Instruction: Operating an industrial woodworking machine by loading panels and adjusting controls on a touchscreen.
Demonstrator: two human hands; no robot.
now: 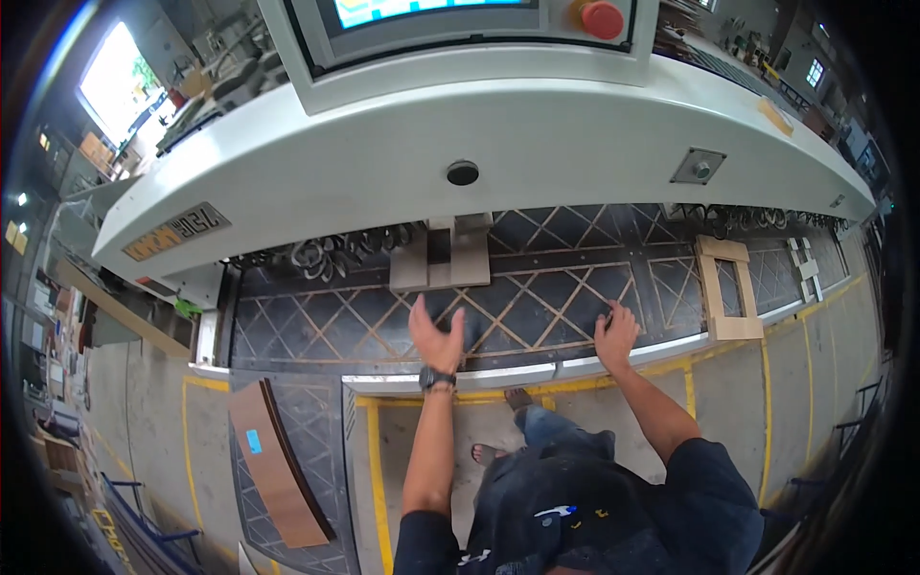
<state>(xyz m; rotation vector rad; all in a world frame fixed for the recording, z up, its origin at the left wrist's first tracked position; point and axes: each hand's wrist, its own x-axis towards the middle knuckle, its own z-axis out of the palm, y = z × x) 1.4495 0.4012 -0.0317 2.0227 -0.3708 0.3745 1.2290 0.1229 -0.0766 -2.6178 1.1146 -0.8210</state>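
- Wooden frame (458,276): upper centre, on the dark bed (522,312).
- Left hand (437,341): centre, just below frame, fingers spread, empty.
- Right hand (616,340): right of centre, loosely curled, seemingly empty; hands apart.
- Handling: probably best gripped squarely, clear of hoses (321,255).

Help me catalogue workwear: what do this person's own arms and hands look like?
The left hand and right hand are ungloved. Short dark sleeves leave both forearms bare, and a dark wristwatch is strapped just behind the left hand.
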